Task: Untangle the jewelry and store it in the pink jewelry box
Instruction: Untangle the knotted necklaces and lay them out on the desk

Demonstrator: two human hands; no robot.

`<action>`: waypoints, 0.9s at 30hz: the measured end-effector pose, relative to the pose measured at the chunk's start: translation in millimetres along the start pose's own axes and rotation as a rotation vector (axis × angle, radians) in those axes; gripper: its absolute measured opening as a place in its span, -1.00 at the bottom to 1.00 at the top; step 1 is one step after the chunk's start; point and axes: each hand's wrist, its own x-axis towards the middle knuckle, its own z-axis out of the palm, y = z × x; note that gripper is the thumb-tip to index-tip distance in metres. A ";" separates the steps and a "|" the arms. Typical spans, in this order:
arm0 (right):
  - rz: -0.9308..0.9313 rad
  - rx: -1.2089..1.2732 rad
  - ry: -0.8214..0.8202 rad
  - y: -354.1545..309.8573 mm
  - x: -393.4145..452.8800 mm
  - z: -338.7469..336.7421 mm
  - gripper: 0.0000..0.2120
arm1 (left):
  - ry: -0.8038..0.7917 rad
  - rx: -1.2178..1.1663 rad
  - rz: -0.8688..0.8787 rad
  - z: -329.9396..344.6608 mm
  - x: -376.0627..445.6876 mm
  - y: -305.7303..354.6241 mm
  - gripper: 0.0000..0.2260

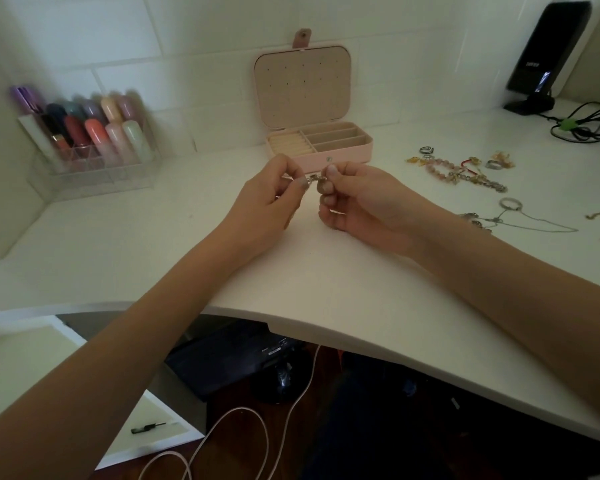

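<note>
My left hand (pixel 274 195) and my right hand (pixel 354 199) meet over the middle of the white desk, each pinching one end of a small piece of jewelry (pixel 314 178) between thumb and fingertips. Most of the piece is hidden by my fingers. Just behind my hands stands the pink jewelry box (pixel 347 155), lid up, its compartments showing nothing inside. A tangled pile of jewelry (pixel 465 169) with pink beads, gold and silver chains and rings lies to the right. A thin silver chain with a ring (pixel 510 216) lies nearer, right of my right forearm.
A clear organizer with coloured tubes (pixel 94 140) stands at the back left. A black speaker (pixel 544 53) and cables (pixel 586 126) sit at the back right. The desk's curved front edge (pixel 257 315) runs below my forearms, with cables on the floor.
</note>
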 end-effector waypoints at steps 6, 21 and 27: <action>0.087 0.019 0.033 -7.0 0.0 -3.2 -0.87 | 0.074 0.009 -0.010 -1.8 -1.7 1.1 -0.90; -0.101 -0.482 -0.029 -21.8 -8.0 -24.4 -0.86 | 0.169 0.116 -0.001 -3.4 -4.0 4.0 -0.92; -0.207 -0.361 -0.068 -31.3 -13.0 -20.9 -0.84 | 0.207 0.468 0.146 -1.5 -4.5 1.3 -0.92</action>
